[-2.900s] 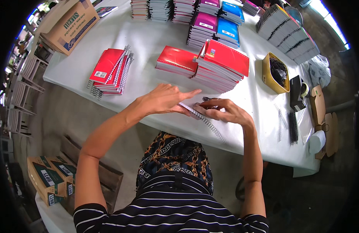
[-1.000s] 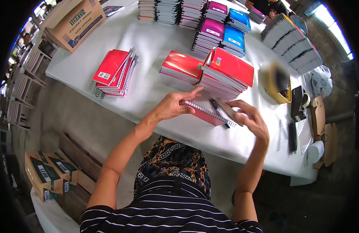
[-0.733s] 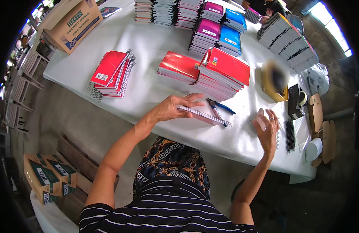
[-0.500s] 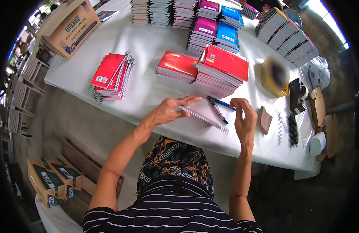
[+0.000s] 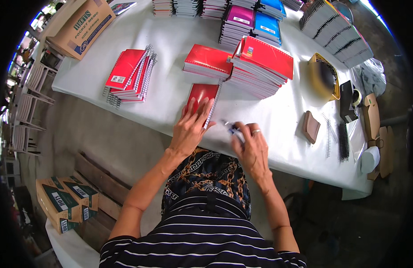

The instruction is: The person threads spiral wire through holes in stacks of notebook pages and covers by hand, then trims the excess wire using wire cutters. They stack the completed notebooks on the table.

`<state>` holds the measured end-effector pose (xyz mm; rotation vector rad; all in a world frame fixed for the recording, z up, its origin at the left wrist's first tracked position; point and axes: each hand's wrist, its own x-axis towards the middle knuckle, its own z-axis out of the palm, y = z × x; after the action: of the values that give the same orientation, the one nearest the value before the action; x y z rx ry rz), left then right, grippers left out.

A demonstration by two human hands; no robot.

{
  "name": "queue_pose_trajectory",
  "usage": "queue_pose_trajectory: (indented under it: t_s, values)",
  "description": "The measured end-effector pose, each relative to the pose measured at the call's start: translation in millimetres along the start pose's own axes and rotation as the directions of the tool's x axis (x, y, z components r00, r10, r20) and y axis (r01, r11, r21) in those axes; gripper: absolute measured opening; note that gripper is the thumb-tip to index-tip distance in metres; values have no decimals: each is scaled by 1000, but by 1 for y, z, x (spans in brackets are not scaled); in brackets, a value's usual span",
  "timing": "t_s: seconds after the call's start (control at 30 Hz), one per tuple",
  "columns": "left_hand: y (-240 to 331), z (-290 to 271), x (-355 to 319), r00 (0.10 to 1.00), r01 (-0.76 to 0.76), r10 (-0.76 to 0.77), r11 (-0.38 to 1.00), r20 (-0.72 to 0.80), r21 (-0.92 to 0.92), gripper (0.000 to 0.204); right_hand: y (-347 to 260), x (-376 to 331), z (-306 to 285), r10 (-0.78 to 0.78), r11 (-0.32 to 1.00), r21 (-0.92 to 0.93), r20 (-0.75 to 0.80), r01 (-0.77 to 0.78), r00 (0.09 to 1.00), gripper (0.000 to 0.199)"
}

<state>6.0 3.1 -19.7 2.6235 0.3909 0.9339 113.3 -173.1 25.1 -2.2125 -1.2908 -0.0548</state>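
Note:
A red spiral notebook (image 5: 202, 94) lies flat on the white table (image 5: 269, 120), its wire spine along the right side. My left hand (image 5: 190, 129) rests on its near edge, fingers spread. My right hand (image 5: 249, 147) is just right of it, fingers closed around a blue-and-white pen (image 5: 233, 129) near the table's front edge. A ring shows on that hand.
Red notebook stacks (image 5: 130, 73) (image 5: 260, 64) and purple and blue stacks (image 5: 253, 20) fill the table's far side. A yellow tray (image 5: 324, 78), a brown block (image 5: 311, 127), black spiral wires (image 5: 342, 140) and grey notebooks (image 5: 336, 31) lie at right. Cardboard boxes (image 5: 79, 27) (image 5: 65, 201) stand at left.
The notebook was turned and laid flat with its red cover up. My right hand reached out to the right, came back, and now grips the pen beside the notebook.

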Motion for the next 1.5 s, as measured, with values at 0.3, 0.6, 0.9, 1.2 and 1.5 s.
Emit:
queue_pose_trajectory:
  t_s: [0.3, 0.6, 0.9, 1.2, 1.5]
  values:
    - [0, -4, 1, 999, 46, -44, 996, 30, -80, 78, -14, 3, 5, -96, 993, 71, 25, 94, 995, 36]
    - [-1, -8, 1, 993, 100, -100, 995, 68, 1, 69, -18, 16, 2, -177, 983, 50, 35, 175, 984, 25]
    - [-16, -74, 31, 986, -55, 87, 975, -141, 216, 62, 0, 58, -30, -93, 802, 565, 442, -196, 892, 25]
    - [-140, -176, 86, 993, 88, -101, 316, 59, -945, 78, -23, 102, 20, -131, 761, 637, -27, 118, 991, 77]
    - [-199, -195, 125, 937, 254, -301, 247, 174, -935, 94, -170, 230, 67, -405, 508, 593, -476, 625, 781, 36]
